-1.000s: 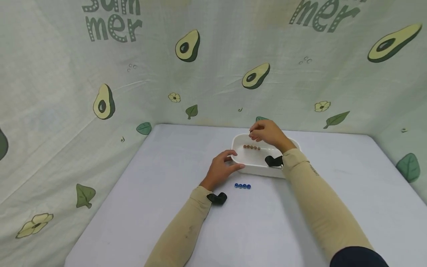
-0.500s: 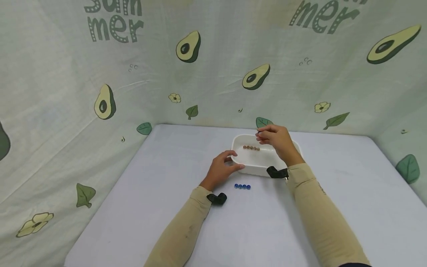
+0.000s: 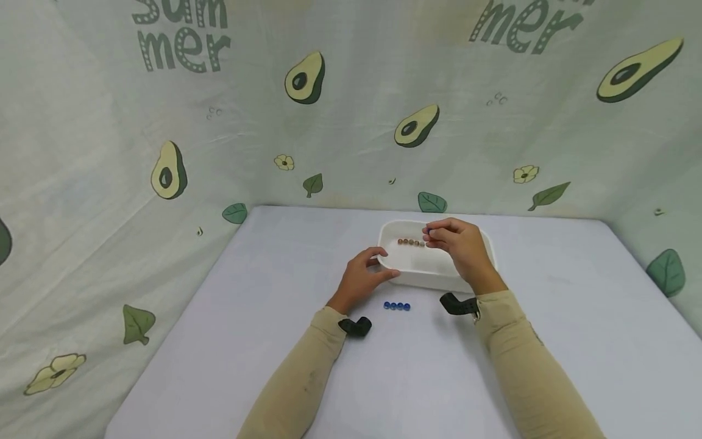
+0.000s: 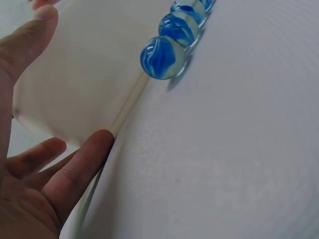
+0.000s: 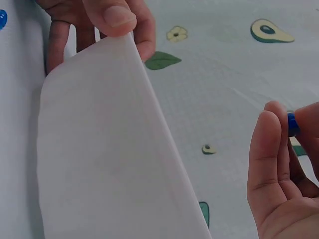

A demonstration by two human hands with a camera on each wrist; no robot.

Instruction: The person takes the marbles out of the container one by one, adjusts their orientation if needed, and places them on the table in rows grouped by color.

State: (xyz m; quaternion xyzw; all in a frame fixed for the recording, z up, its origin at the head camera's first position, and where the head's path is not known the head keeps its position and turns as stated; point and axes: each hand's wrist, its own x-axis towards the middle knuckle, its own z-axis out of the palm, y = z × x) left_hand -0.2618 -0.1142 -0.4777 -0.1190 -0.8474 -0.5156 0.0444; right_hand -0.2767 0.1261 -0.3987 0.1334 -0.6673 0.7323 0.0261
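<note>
A white rectangular tray (image 3: 428, 281) stands toward the back of the table. My left hand (image 3: 362, 277) grips its left end, with the thumb (image 5: 119, 17) on the rim at the corner and the fingers (image 4: 84, 164) spread along the side. Over the tray's right part, my right hand (image 3: 465, 249) pinches a blue marble (image 5: 292, 124) between thumb and fingertips, above rim height. Inside the tray, several brown marbles (image 3: 411, 242) lie in a short row near the far wall. Several blue swirled marbles (image 4: 162, 57) sit in a line on the table in front of the tray.
A white cloth covers the table (image 3: 307, 244). Behind and to the left hangs a pale curtain (image 3: 351, 122) printed with avocados and leaves. Black wrist cameras hang under both wrists, the right one (image 3: 457, 305) close to the tray's front wall.
My right hand has moved right and back toward me over the tray, still pinching, and the blue marble in its fingertips shows more clearly. My left hand stays on the tray.
</note>
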